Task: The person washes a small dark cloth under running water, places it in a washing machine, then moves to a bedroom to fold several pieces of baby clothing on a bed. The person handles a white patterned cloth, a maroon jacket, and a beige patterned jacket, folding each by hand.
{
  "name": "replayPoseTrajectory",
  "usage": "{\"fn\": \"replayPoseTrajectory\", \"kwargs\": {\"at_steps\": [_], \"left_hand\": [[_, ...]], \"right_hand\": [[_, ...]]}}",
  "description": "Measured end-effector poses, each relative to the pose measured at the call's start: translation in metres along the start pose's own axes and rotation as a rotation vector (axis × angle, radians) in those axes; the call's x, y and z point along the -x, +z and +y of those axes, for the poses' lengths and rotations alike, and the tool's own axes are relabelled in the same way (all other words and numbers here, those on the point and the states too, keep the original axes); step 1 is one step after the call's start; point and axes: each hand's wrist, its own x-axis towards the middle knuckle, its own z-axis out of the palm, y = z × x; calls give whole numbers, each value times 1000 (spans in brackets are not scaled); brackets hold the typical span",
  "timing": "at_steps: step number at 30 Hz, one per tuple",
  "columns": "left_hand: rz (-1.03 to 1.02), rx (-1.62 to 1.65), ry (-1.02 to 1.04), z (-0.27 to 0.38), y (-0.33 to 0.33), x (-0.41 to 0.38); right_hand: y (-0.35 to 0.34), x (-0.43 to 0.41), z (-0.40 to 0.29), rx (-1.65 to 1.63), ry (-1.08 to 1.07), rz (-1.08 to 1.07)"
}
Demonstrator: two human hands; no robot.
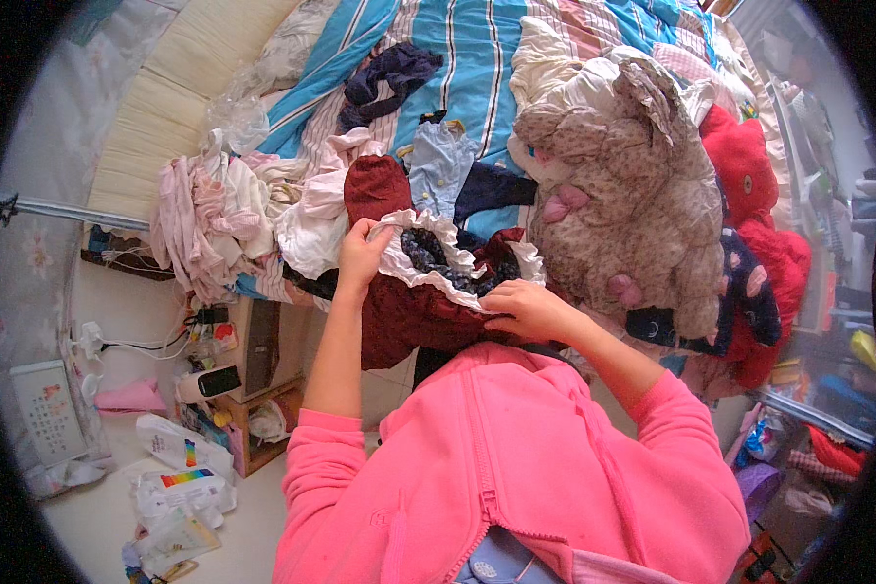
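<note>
A dark red garment (423, 321) with a gathered white waistband (416, 274) and a dark patterned inside is stretched out before me. My left hand (363, 255) pinches the waistband at its left end. On the near right side, my right hand (529, 310) grips the same band, fingers partly folded into the cloth. One dark red end of the garment (377, 186) lies out on the bed. Just beyond it are a small light blue buttoned garment (438, 171) and a dark navy cloth (493, 191).
Pale pink and white clothes (212, 212) are heaped at the left. A bulky grey-brown padded garment (620, 168) lies at the right, beside a red plush item (748, 175). Navy clothing (390, 77) rests on the blue striped bedding (474, 44). White plastic packets (186, 482) lie on the floor.
</note>
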Motion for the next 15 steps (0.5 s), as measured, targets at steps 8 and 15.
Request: {"fn": "replayPoseTrajectory", "kwargs": {"at_steps": [8, 15], "left_hand": [[-11, 201, -79, 3, -3, 7], [-25, 377, -47, -9, -5, 8]], "right_hand": [[-3, -9, -5, 131, -83, 79], [-7, -16, -14, 53, 46, -86]]}}
